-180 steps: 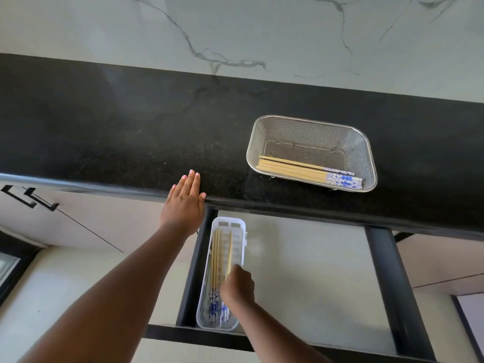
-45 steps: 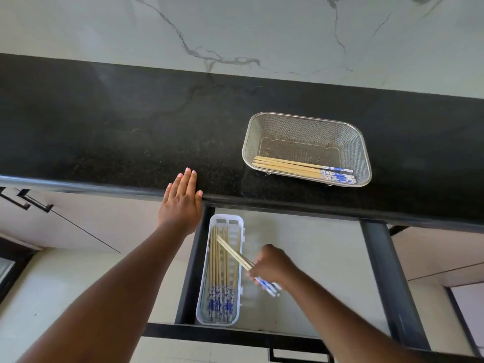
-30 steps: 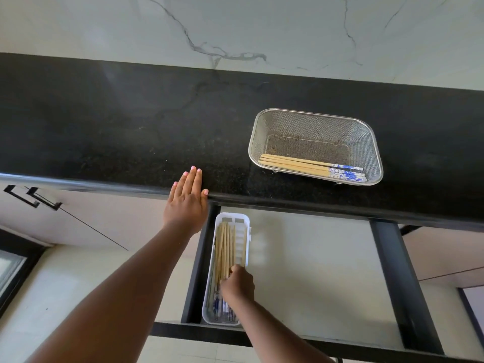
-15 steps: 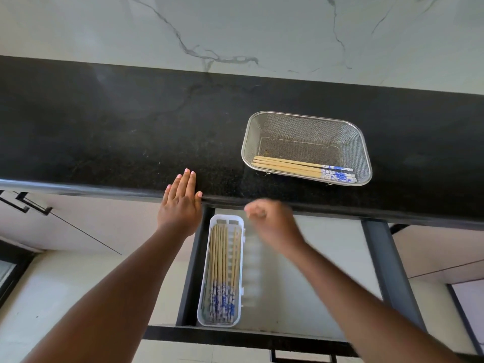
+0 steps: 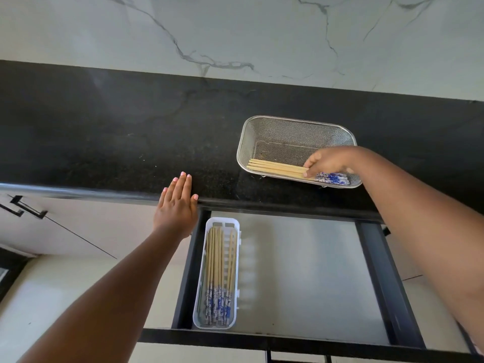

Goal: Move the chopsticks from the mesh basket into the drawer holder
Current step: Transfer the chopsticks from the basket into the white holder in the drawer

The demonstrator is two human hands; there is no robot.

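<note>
A steel mesh basket (image 5: pixel 293 127) stands on the black counter at the right. Several wooden chopsticks with blue-patterned ends (image 5: pixel 277 168) lie along its near side. My right hand (image 5: pixel 327 162) is inside the basket, fingertips pressed on the chopsticks near their patterned ends; a firm grip is not visible. Below, in the open drawer, a white slotted holder (image 5: pixel 237 273) contains several chopsticks (image 5: pixel 217 273) lying lengthwise. My left hand (image 5: pixel 176 203) rests flat on the counter's front edge, fingers together, holding nothing.
The black counter (image 5: pixel 104 140) meets a white marble wall behind. The drawer's black frame (image 5: pixel 379 271) encloses a pale floor (image 5: pixel 301 271) right of the holder. Cabinet fronts with black handles (image 5: pixel 26 209) lie at the left.
My right hand placed chopsticks in the holder, rose out of the drawer with nothing in it, and reached into the basket onto the remaining chopsticks. The left hand has stayed on the counter edge.
</note>
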